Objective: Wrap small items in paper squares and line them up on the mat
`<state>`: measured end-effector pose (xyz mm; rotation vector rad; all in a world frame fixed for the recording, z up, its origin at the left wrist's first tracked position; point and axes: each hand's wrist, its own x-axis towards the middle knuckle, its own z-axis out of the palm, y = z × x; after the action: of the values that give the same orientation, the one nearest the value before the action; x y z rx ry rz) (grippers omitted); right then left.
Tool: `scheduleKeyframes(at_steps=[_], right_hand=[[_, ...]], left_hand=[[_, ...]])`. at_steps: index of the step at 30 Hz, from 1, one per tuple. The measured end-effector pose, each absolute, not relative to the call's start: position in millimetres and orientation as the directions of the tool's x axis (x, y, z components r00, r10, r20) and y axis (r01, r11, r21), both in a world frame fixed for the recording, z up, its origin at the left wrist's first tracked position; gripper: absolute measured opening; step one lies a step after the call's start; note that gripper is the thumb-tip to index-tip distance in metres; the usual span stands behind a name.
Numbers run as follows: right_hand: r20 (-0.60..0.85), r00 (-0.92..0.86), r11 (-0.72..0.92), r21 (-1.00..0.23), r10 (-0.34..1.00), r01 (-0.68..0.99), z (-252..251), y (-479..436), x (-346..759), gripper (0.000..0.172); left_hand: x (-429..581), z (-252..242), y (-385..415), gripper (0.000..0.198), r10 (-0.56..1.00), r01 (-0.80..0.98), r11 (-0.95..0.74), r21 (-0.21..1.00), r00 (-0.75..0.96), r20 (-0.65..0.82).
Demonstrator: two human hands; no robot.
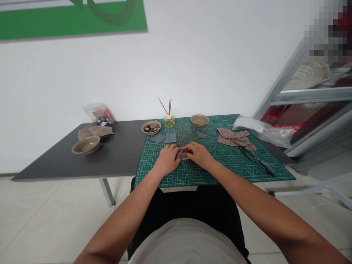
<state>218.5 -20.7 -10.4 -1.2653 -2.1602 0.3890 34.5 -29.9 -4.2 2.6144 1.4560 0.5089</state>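
My left hand (168,158) and my right hand (201,155) meet over the front part of a green cutting mat (233,165). Between the fingertips lies a small grey see-through pouch (186,158), which both hands pinch; fingers cover much of it, and its contents cannot be made out. Just beyond the hands, two similar flat grey pouches (171,138) rest on the mat, with a darker grey pouch (199,133) farther right. A tan bowl (143,131) holding dark and pale pieces stands at the mat's far left corner.
At the back are a reed diffuser (169,121) and another tan bowl (200,120). Right of my hands lie a brown cloth (233,138) and black-handled scissors or tongs (257,161). A third bowl (86,146), a cloth (95,132) and a clear bag (99,113) sit left.
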Motion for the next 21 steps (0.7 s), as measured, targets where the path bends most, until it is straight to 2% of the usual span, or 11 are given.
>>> scheduleKeyframes(at_steps=[6, 16, 21], right_hand=[[0.308, -0.536, 0.617, -0.446, 0.786, 0.648, -7.1, -18.0, 226.8, 0.015], [0.372, -0.449, 0.581, -0.445, 0.812, 0.682, -12.2, -14.5, 224.8, 0.005], [0.394, -0.488, 0.627, -0.464, 0.779, 0.627, -14.2, -13.9, 225.7, 0.004]], left_hand=[[34.7, -3.5, -31.7, 0.032, 0.846, 0.809, -0.529, 0.256, 0.483, 0.225], [35.4, -2.5, -31.9, 0.033, 0.856, 0.812, -0.514, 0.277, 0.464, 0.227], [35.2, -2.9, -32.2, 0.033, 0.853, 0.813, -0.518, 0.264, 0.467, 0.235]])
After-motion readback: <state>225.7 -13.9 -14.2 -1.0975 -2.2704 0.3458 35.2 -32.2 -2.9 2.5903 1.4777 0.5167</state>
